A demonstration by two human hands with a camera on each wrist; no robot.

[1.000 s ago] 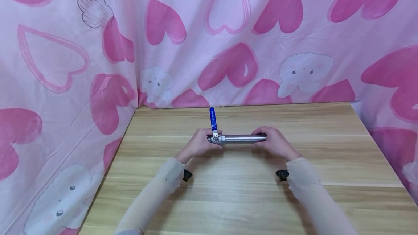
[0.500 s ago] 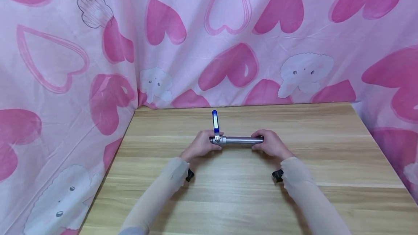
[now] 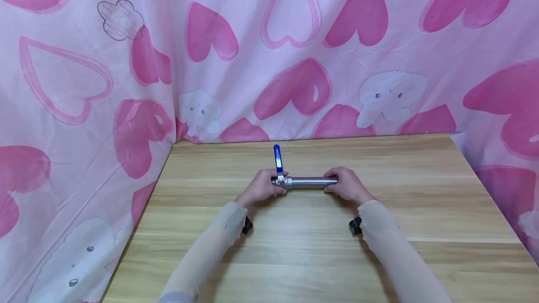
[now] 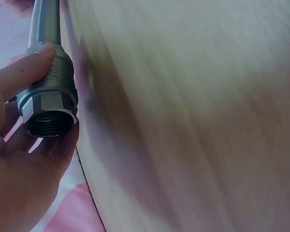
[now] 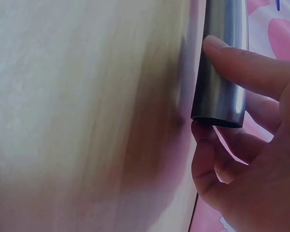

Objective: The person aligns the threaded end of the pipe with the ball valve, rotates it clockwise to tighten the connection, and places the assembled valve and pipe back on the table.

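A steel ball valve [image 3: 280,180] with a blue lever handle [image 3: 278,158] is joined to a smooth metal pipe [image 3: 309,181]. The assembly lies level, left to right, and the lever points toward the back. My left hand [image 3: 262,186] grips the valve body at the left end. In the left wrist view the thumb lies on the valve body [image 4: 50,79], marked 304, and its threaded opening [image 4: 50,123] faces the camera. At the right end my right hand [image 3: 348,185] holds the pipe, thumb and fingers around its plain end [image 5: 220,92].
Below the pipe is a wood-grain table [image 3: 303,256]. A pink curtain with hearts [image 3: 290,88] hangs along the back and both sides. Small black devices [image 3: 356,225] sit at both wrists.
Both hands have come slightly closer together in the head view. The valve and pipe have shifted a little toward the front, and both hands keep their hold.
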